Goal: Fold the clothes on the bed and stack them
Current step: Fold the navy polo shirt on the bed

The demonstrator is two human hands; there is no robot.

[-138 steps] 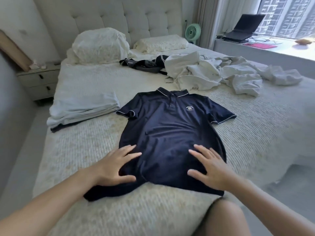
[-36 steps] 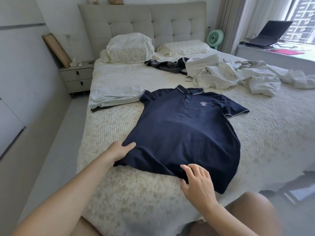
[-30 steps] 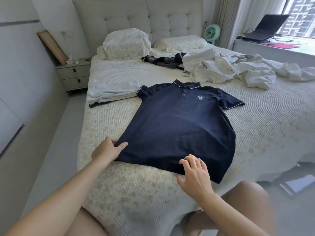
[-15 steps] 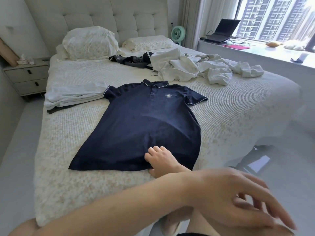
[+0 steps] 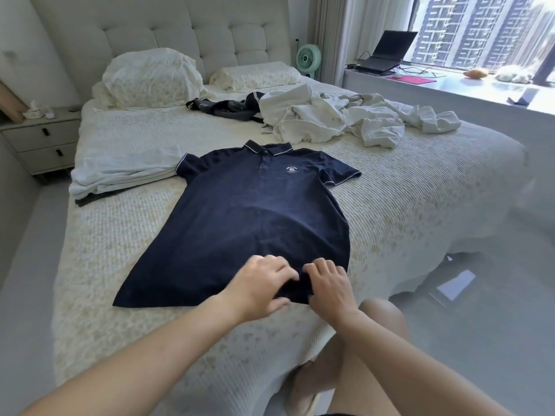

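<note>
- Lying flat near the bed foot edge: a navy polo shirt.
- Left hand and right hand — both grips pinching its hem.
- Open bedspread either side.

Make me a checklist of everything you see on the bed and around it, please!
Surface: bed with cream textured cover.
Job's things: navy polo shirt spread flat, front up; folded pale stack beside its sleeve; unfolded white clothes and dark garment near the pillows.
Clutter: nothing seen.
Hands: left hand and right hand both at the shirt's hem.
Cables: some by the laptop.
Surroundings: fan, nightstand, window.
</note>
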